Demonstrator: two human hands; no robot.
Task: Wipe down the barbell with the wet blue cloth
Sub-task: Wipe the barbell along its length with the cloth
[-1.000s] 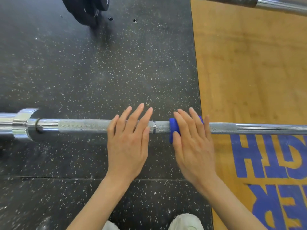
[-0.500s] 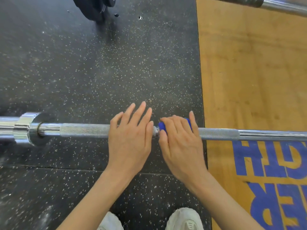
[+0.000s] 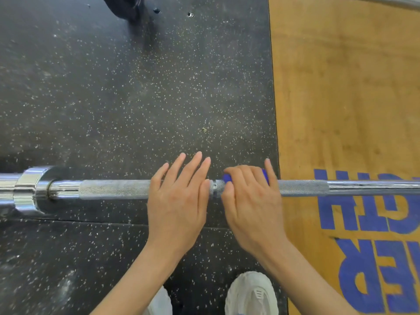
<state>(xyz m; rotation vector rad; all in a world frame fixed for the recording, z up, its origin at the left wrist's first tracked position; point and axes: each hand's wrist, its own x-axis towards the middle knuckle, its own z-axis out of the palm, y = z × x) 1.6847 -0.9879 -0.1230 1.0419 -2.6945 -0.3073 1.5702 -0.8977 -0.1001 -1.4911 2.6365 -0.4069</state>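
The barbell [image 3: 113, 189] lies across the lower middle of the frame on black speckled floor [image 3: 113, 98]. Left hand [image 3: 179, 196] rests flat on its knurled shaft, fingers straight; just right of it the right hand [image 3: 250, 201] curls round the blue cloth [image 3: 227, 178] — wrapped on the bar — beside the wooden platform [image 3: 341, 87]
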